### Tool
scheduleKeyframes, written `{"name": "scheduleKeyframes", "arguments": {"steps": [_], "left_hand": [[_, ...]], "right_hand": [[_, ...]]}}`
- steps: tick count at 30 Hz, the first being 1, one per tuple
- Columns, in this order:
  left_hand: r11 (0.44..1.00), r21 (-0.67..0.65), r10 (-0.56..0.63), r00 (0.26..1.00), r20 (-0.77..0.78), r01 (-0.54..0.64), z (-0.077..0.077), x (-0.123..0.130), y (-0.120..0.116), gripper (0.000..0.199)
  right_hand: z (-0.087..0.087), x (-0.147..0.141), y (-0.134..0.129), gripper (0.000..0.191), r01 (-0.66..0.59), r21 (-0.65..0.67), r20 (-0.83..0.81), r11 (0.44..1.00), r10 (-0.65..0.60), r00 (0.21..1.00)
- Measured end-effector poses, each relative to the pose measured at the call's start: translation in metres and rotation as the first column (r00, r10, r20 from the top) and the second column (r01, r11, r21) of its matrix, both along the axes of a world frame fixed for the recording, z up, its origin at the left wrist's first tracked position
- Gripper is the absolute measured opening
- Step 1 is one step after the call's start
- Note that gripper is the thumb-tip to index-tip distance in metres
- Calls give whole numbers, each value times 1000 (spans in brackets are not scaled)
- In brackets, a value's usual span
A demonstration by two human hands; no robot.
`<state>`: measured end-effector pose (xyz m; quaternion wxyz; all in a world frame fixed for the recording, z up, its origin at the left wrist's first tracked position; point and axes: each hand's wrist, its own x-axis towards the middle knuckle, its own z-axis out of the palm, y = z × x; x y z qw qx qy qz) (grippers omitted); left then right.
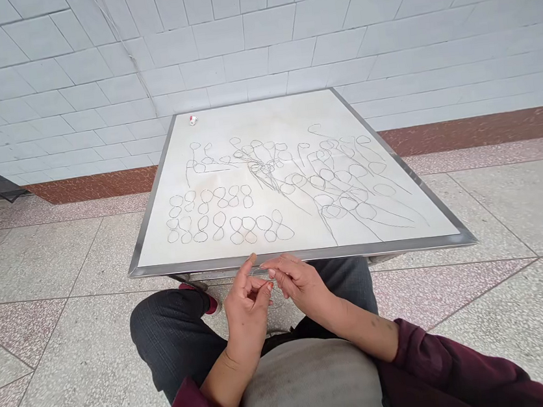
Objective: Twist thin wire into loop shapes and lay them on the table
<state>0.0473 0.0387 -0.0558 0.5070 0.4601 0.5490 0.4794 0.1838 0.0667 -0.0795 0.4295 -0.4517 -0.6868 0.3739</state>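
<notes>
Just in front of the table's near edge, my two hands are close together around a thin wire (260, 274). My left hand (244, 308) pinches the wire between thumb and fingers, with the index finger raised toward the table edge. From the right, my right hand (303, 285) grips the same wire with thumb and forefinger. Part of the wire is hidden by the fingers, so its full shape is unclear. On the white table (159, 252) ahead lie several wire figure-eights (201, 240) at the left and looped wires with long tails (359, 225) at the right.
A tangled cluster of wires (265, 167) lies mid-table. A small red-and-white object (193, 119) sits at the far left corner. A metal rim (307, 255) borders the table, which stands near a white tiled wall (271, 30). My legs (168, 333) are below its near edge.
</notes>
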Motion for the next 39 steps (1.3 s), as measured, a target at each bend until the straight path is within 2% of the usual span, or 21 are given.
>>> {"name": "scheduleKeyframes", "arguments": {"steps": [7,14,20,24,28,32,36,39], "left_hand": [[999,16,-30,998,-46,31,-4,1,0,62],[999,-1,-54,998,-41,54,-5,-2,0,67],[997,-24,-78,997,-2,78,-6,-1,-1,69],[995,-46,-89,996,3,89,-7,1,-2,69],[994,-71,-87,996,6,87,-7,4,-2,69],[992,-91,-90,996,17,92,-6,3,0,69],[994,-81,-73,997,11,74,-6,2,1,69],[994,-77,-72,997,17,73,-8,2,1,68]], "right_hand": [[0,0,-2,26,23,61,119,998,-30,992],[-4,7,2,40,-143,155,208,977,109,972],[-2,5,2,42,-132,112,267,985,98,959],[1,4,2,33,-110,64,242,992,91,966],[0,4,1,29,-113,70,217,991,95,971],[-4,3,1,29,-103,109,229,989,75,971],[-5,2,2,30,-84,189,123,978,61,991],[-5,2,3,29,-77,198,100,977,58,993]]}}
